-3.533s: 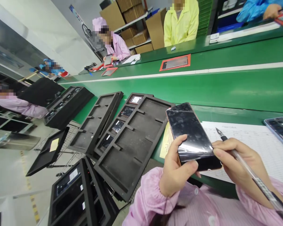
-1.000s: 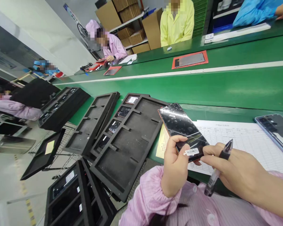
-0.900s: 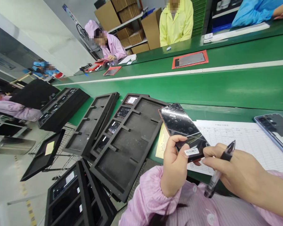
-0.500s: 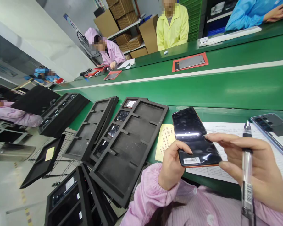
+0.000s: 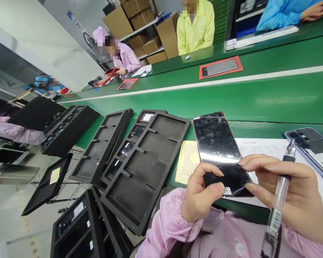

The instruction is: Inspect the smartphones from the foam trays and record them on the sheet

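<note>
I hold a black phone (image 5: pixel 218 147) with an orange edge upright-tilted in front of me. My left hand (image 5: pixel 201 195) grips its lower left corner, the thumb lying across the glass near a small white barcode sticker (image 5: pixel 227 190). My right hand (image 5: pixel 282 193) pinches the phone's lower right edge with fingertips and also carries a clear pen (image 5: pixel 278 200), tip pointing up. Under the phone lie a printed paper form (image 5: pixel 269 150) and a yellow dotted sheet (image 5: pixel 187 161).
Black foam trays (image 5: pixel 148 165) with phones in some slots lie to my left, with more stacked below. A blue-grey phone (image 5: pixel 310 147) lies face down at right. A green conveyor (image 5: pixel 231 96) carries red-framed panels (image 5: pixel 220 67). Other workers sit along the far side.
The phone has tilted up toward me and its top rose. My left thumb slid over the lower glass near the sticker. The pen in my right hand swung from upright to leaning.
</note>
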A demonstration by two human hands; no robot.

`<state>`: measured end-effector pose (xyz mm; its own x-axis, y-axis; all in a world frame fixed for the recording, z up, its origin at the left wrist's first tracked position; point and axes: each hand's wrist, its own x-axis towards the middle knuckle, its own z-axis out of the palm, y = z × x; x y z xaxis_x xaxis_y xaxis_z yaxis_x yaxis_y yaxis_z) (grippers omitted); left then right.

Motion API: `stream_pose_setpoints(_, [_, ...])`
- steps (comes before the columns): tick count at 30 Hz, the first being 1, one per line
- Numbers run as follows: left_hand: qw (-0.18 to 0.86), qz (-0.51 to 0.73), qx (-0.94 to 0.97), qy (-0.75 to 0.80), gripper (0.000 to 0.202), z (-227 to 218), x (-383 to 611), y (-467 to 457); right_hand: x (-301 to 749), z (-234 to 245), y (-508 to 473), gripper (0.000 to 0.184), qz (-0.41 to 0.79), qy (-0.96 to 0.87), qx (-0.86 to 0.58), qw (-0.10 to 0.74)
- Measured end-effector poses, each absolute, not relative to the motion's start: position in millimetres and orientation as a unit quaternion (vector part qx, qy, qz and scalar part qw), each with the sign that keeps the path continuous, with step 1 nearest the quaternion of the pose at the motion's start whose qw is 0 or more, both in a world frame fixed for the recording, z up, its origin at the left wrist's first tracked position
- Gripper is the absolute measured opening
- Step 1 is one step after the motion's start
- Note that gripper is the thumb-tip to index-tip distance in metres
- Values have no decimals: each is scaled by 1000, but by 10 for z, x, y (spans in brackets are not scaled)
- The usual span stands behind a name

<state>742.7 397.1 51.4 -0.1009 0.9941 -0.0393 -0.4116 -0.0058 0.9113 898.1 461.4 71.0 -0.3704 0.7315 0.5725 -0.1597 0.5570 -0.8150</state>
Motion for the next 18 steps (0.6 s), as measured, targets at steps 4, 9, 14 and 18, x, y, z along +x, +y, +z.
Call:
stream_pose_setpoints(4, [568, 601, 354, 437, 33, 514, 7446, 3946, 8963, 729, 4599, 31, 402, -710, -233, 530])
stream_pose_setpoints(9, [561, 602, 365, 436, 30, 521, 7452, 3942, 8946, 737, 4584, 28, 387, -706, -245, 540])
stream_pose_setpoints(14, [547, 615, 381, 423, 26, 530, 7457, 3964, 8947, 754, 4590, 42, 395, -709, -225, 539])
stream_pose_setpoints(18, [543, 617, 385, 420, 24, 535, 7453, 3960, 8961, 752, 4589, 44, 389, -714, -221, 538])
